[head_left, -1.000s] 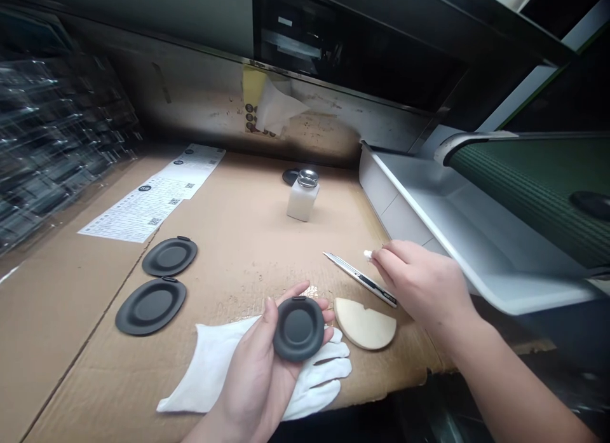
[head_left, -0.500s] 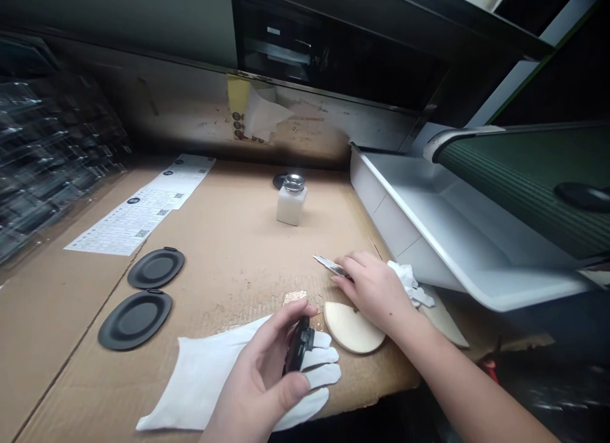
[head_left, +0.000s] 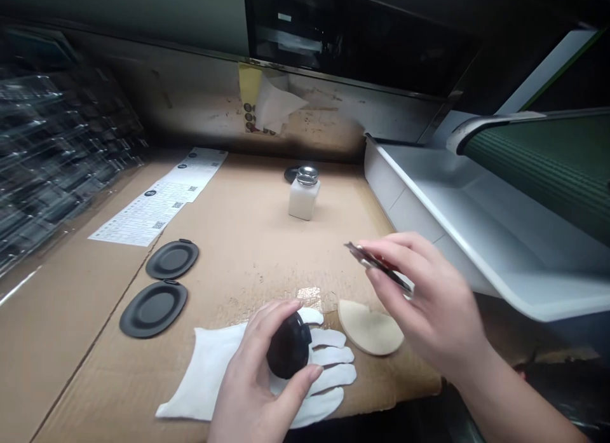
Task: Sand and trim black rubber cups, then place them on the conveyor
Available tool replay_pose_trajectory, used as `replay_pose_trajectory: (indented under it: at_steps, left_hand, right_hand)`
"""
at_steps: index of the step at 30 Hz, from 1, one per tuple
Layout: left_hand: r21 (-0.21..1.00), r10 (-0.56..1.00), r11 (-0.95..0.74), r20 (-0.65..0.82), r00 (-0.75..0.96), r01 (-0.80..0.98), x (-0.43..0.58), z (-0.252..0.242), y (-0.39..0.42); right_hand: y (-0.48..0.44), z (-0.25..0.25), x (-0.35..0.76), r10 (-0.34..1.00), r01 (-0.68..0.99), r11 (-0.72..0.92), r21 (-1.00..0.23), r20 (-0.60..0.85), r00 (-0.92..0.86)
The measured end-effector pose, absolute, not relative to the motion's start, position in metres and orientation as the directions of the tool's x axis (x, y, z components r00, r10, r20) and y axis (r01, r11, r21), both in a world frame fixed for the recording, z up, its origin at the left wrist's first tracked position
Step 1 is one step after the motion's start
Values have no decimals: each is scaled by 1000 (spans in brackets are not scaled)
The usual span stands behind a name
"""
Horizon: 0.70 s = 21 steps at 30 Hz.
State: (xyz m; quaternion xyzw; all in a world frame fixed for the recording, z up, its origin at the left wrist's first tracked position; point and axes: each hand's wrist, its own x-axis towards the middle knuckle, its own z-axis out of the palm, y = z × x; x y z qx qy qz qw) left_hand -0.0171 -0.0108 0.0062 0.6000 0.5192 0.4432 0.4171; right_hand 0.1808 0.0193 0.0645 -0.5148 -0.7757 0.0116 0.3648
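My left hand (head_left: 260, 373) grips a round black plastic part (head_left: 288, 346) with a small tab on its rim, between thumb and fingers. It is held above a white glove (head_left: 210, 360) lying flat on the cardboard. In my right hand (head_left: 429, 297) is a slim utility knife (head_left: 376, 265), its tip pointing up and left, raised off the surface. Beneath the knife lies a cream-coloured round pad (head_left: 369, 328) with a notch, partly hidden by the right hand. Two black oval lids (head_left: 172, 259) with tabs rest on the cardboard at left.
A white square bottle (head_left: 304, 198) with a metal top stands farther back, a black piece (head_left: 291, 174) behind it. Printed label sheets (head_left: 138, 217) lie at left, near stacked clear plastic trays (head_left: 61, 138). A large white bin (head_left: 419, 208) borders the right side.
My right hand has lifted the knife off the cardboard, turning it. My left hand has tilted the black part from edge-on to show its round face. The view has shifted slightly.
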Motion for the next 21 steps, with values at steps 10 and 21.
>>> replay_pose_trajectory:
  at_steps: [10, 21]
  left_hand:
    - [972, 996, -78, 68, 52, 220, -17, -2, -10]
    - [940, 990, -141, 126, 67, 312, -19, -4, -11]
  right_hand:
    - [-12, 78, 165, 750, 813, 572, 107, 331, -572]
    - [-10, 85, 156, 691, 751, 636, 177, 303, -656]
